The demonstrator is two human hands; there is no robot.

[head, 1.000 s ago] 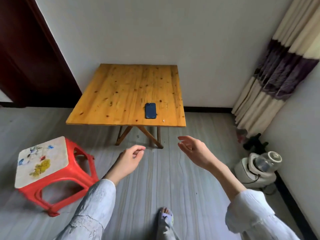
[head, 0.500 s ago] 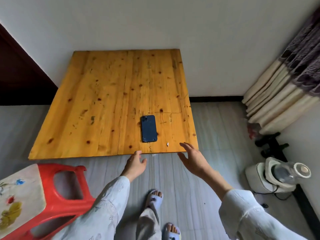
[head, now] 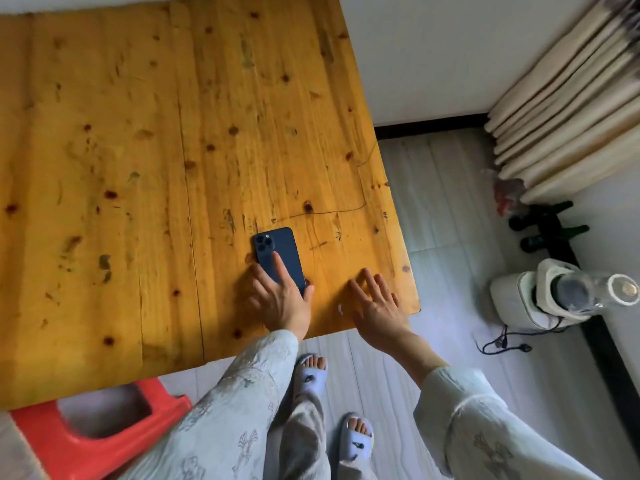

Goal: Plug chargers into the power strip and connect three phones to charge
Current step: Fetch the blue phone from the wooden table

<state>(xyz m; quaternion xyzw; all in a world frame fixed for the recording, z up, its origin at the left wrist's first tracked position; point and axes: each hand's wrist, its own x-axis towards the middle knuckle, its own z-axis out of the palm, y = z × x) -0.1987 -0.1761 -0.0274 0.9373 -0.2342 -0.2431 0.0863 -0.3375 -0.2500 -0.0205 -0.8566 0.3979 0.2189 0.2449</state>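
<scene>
One dark blue phone point(head: 281, 249) lies camera side up near the front right of the wooden table point(head: 138, 150). My left hand point(head: 282, 299) rests on the phone's near end, with the index finger straight along its back and the thumb at its right edge. My right hand point(head: 375, 308) hovers flat just to the right of it, over the table's front right corner, with spread fingers and nothing in it. No power strip, charger or other phone is in view.
A red plastic stool point(head: 93, 431) stands at the front left, partly under the table. On the floor to the right stand a white blender point(head: 554, 296) with a loose cord point(head: 502, 344), dark bottles point(head: 550, 230) and curtains point(head: 568, 109). My slippered feet point(head: 332, 407) are below.
I have stepped up to the table and the view has tilted down. My left hand moved forward onto the phone, and my right hand moved over the table's corner.
</scene>
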